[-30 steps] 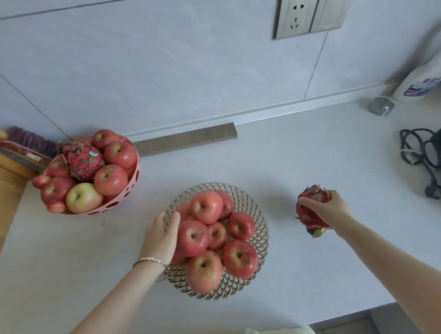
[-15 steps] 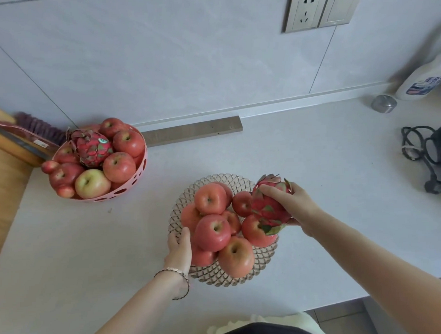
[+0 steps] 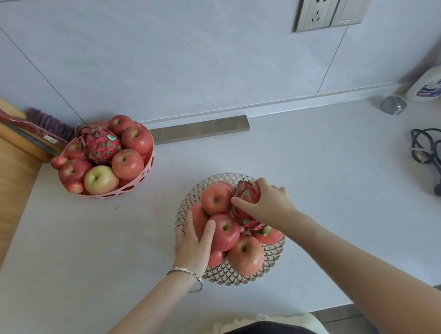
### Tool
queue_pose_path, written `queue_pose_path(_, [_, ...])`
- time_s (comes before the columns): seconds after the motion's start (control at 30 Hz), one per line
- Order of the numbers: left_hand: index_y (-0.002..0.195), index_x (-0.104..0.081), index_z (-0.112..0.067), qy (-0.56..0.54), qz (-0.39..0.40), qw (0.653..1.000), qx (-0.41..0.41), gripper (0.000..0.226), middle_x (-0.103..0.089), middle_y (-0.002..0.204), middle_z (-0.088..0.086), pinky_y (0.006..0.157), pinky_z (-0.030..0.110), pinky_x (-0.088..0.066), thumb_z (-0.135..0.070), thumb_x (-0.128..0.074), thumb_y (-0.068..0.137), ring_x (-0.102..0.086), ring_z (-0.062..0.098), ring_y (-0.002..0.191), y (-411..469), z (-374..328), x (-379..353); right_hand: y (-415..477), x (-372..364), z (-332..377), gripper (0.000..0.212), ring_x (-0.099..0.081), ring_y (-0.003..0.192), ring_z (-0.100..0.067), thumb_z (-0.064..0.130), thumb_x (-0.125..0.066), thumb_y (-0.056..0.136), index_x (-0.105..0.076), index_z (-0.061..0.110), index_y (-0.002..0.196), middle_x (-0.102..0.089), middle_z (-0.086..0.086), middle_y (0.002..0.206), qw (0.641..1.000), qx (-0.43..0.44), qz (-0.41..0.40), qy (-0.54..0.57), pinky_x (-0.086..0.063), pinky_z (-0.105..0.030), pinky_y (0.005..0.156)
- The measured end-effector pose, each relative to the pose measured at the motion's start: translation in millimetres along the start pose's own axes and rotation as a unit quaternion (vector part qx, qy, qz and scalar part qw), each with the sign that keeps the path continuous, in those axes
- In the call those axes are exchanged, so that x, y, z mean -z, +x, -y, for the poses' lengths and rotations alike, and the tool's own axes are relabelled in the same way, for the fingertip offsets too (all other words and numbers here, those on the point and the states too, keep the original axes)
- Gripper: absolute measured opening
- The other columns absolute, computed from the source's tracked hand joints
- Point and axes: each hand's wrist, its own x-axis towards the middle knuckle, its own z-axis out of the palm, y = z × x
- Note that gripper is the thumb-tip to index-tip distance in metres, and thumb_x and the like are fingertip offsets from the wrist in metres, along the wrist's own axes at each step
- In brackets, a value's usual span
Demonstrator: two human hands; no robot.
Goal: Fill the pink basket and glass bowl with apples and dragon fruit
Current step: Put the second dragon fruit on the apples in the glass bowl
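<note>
The person is leaning over the pale countertop (image 3: 316, 188) with both hands at the glass bowl (image 3: 226, 277), which is sitting near the front edge and is heaped with red apples. The right hand (image 3: 269, 205) is curling over a dragon fruit (image 3: 248, 194), thumb stretched along its near side and fingers wrapped over the far side, and is holding it on the pile at the bowl's far right, just beside the topmost apple (image 3: 215, 198). The left hand (image 3: 192, 241), wearing a thin bracelet (image 3: 186, 272) at the wrist, is lying with fairly straight fingers against the bowl's near-left rim, gripping nothing; its thumb is touching the middle apple (image 3: 226, 232). A large front apple (image 3: 246, 258) is bulging over the near rim. Well apart, at the back left, the pink basket (image 3: 129, 188) is standing full of apples, among them a yellow-green apple (image 3: 101, 179), with a second dragon fruit (image 3: 101, 145) lying on top. A metal strip (image 3: 200, 130) is running along the wall's foot; a socket (image 3: 317, 8) and a switch (image 3: 354, 4) are showing on the wall above, and a white bottle (image 3: 430, 84) and a coiled black cable (image 3: 425, 145) are lying at the far right.
</note>
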Motion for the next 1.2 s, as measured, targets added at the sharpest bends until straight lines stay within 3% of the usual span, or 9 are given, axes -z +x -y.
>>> queue_pose_path(0.23, [0.143,-0.004,-0.042,0.036,0.018,0.999,0.002,0.092,-0.013,0.155,0.007,0.114,0.055,-0.018,-0.078,-0.034,0.064,-0.01,0.033,0.142,-5,-4,-2,21,17,-2,0.067,-0.052,0.084,-0.014,0.074,-0.059,0.059,-0.053,0.021,0.1,-0.049,0.001,0.099,0.995,0.043,0.094,0.005,-0.043,-0.028,0.072])
queue_pose_path(0.33, [0.143,-0.003,-0.041,0.039,0.015,0.999,0.001,0.089,-0.012,0.156,0.007,0.114,0.055,-0.017,-0.077,-0.039,0.07,-0.008,0.032,0.143,-5,-4,-3,18,19,-5,0.08,-0.052,0.104,-0.021,0.078,-0.052,0.062,-0.048,0.022,0.119,-0.048,-0.003,0.117,0.99,0.041,0.119,0.07,-0.048,-0.037,0.088])
queue_pose_path(0.47, [0.143,0.004,-0.038,0.004,0.013,1.0,0.026,0.096,0.007,0.156,0.008,0.115,0.051,-0.011,-0.071,-0.05,0.071,0.004,0.027,0.144,-7,0,-2,0,13,-25,0.077,-0.029,0.132,-0.028,0.072,-0.043,0.075,-0.035,0.025,0.135,-0.032,-0.01,0.142,0.985,-0.008,-0.067,0.159,-0.029,-0.048,0.105])
queue_pose_path(0.53, [0.144,0.007,-0.036,-0.025,0.018,0.997,0.068,0.109,0.013,0.155,0.009,0.114,0.05,-0.012,-0.076,-0.051,0.062,0.006,0.027,0.144,-7,-2,-1,-7,7,-38,0.085,-0.03,0.133,-0.036,0.076,-0.037,0.075,-0.026,0.022,0.14,-0.029,-0.017,0.146,0.974,-0.118,-0.002,0.194,-0.03,-0.055,0.103])
queue_pose_path(0.6, [0.144,0.008,-0.033,-0.043,0.02,0.994,0.103,0.116,0.01,0.156,0.011,0.113,0.049,-0.016,-0.075,-0.049,0.053,-0.002,0.028,0.144,-5,-5,-1,-10,1,-46,0.082,-0.041,0.125,-0.039,0.077,-0.031,0.077,-0.032,0.021,0.137,-0.039,-0.018,0.14,0.921,-0.226,0.113,0.297,-0.036,-0.058,0.095])
queue_pose_path(0.67, [0.144,0.008,-0.033,-0.057,0.014,0.992,0.11,0.119,0.007,0.156,0.011,0.112,0.048,-0.02,-0.073,-0.052,0.05,-0.012,0.03,0.142,-5,-7,-2,-11,-3,-47,0.07,-0.055,0.104,-0.032,0.076,-0.029,0.077,-0.051,0.024,0.118,-0.054,-0.013,0.122,0.87,-0.258,0.155,0.39,-0.044,-0.053,0.083])
queue_pose_path(0.8, [0.144,0.006,-0.034,-0.078,0.007,0.992,0.099,0.116,0.001,0.155,0.011,0.108,0.046,-0.028,-0.066,-0.067,0.06,-0.025,0.031,0.138,5,-9,1,7,-12,-44,0.075,-0.06,0.075,-0.016,0.075,-0.029,0.078,-0.056,0.019,0.119,-0.066,-0.009,0.104,0.866,-0.246,0.145,0.41,-0.04,-0.03,0.053])
queue_pose_path(1.03, [0.144,0.002,-0.032,-0.077,0.004,0.994,0.079,0.116,-0.006,0.154,0.012,0.102,0.041,-0.035,-0.064,-0.07,0.059,-0.03,0.03,0.135,59,-33,25,58,-8,-25,0.069,-0.064,0.068,-0.015,0.077,-0.025,0.077,-0.067,0.024,0.09,-0.072,0.001,0.07,0.858,-0.244,0.152,0.425,-0.042,-0.03,0.052])
queue_pose_path(1.2, [0.145,-0.005,-0.03,-0.081,-0.026,0.994,0.072,0.117,-0.007,0.154,0.012,0.107,0.046,-0.031,-0.069,-0.068,0.055,-0.027,0.031,0.137,107,-57,40,103,1,2,0.067,-0.055,0.074,-0.027,0.079,-0.031,0.074,-0.066,0.023,0.063,-0.066,-0.002,0.064,0.827,-0.27,0.152,0.47,-0.033,-0.057,0.082])
